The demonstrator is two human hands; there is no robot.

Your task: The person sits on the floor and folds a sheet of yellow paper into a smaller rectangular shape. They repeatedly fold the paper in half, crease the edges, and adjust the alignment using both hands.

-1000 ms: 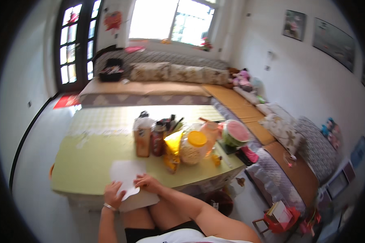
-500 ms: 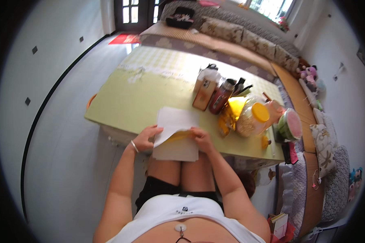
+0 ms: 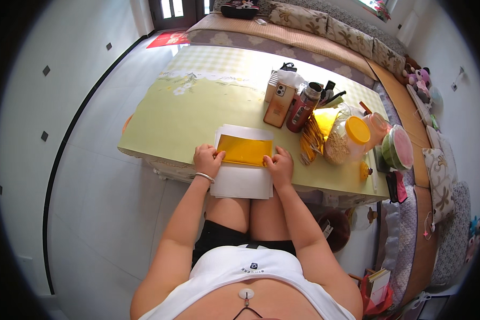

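A shiny gold sheet of paper lies as a wide band across a stack of white paper sheets at the table's near edge. My left hand is closed at the gold sheet's left end, thumb on top. On its right end my right hand pinches the lower corner, with the thumb and fingers at the edge. White paper shows above and below the gold band, and the lower sheets reach over the table edge above my thighs. What lies under the gold sheet is hidden.
Right of the papers stand an orange phone, a dark red flask, folded gold paper, a yellow-lidded jar and a green tub with a pink top. A cushioned sofa runs behind the green-covered table.
The white-backed sheet I was bending over now shows its gold face, flat across the stack. Both hands have come down onto its ends. The view has shifted slightly.
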